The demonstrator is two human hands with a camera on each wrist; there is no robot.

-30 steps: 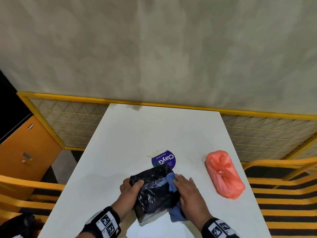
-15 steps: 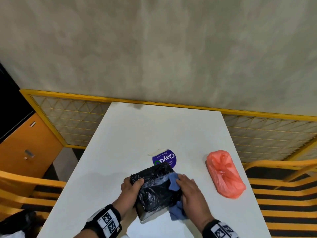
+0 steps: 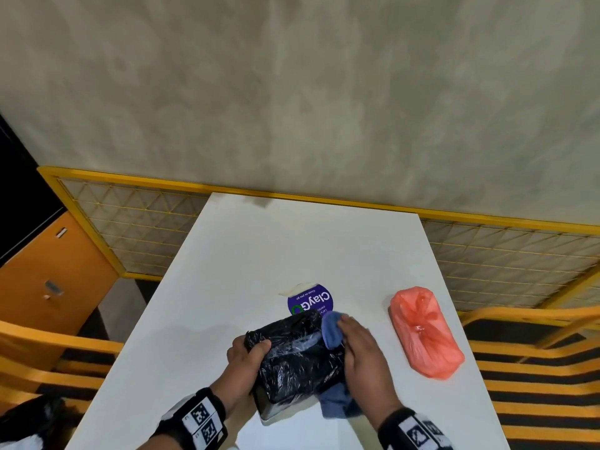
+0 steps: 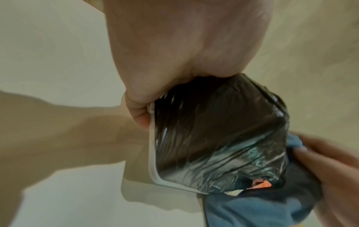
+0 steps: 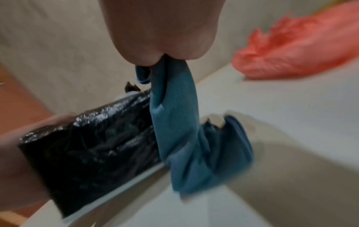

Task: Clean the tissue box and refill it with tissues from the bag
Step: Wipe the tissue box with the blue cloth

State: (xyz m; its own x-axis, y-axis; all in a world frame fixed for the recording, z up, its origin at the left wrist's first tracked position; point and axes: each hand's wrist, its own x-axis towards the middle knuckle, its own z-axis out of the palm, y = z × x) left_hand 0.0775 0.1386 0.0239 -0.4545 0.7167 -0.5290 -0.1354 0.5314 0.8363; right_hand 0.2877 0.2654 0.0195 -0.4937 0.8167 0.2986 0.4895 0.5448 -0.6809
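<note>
The tissue box [image 3: 293, 358], wrapped in crinkled black plastic with a white rim, is held tilted just above the white table [image 3: 292, 248]. My left hand [image 3: 248, 355] grips its left end, thumb on top. A blue cloth [image 3: 331, 329] is bunched in my right hand [image 3: 360, 349], which presses it against the box's right side; the cloth's tail hangs below the box. In the left wrist view the box [image 4: 217, 135] fills the middle with the cloth [image 4: 252, 212] under it. The right wrist view shows the cloth [image 5: 174, 122] draped over the box [image 5: 93, 145]. An orange-red tied bag [image 3: 425, 332] lies to the right.
A round purple sticker [image 3: 308, 302] sits on the table just beyond the box. Yellow mesh railing [image 3: 136, 222] runs behind the table, and yellow chair frames [image 3: 535, 352] stand at both sides. An orange cabinet [image 3: 42, 274] is at far left.
My right hand has slid the blue cloth along the box's right side toward its far end. The left hand keeps its grip on the box.
</note>
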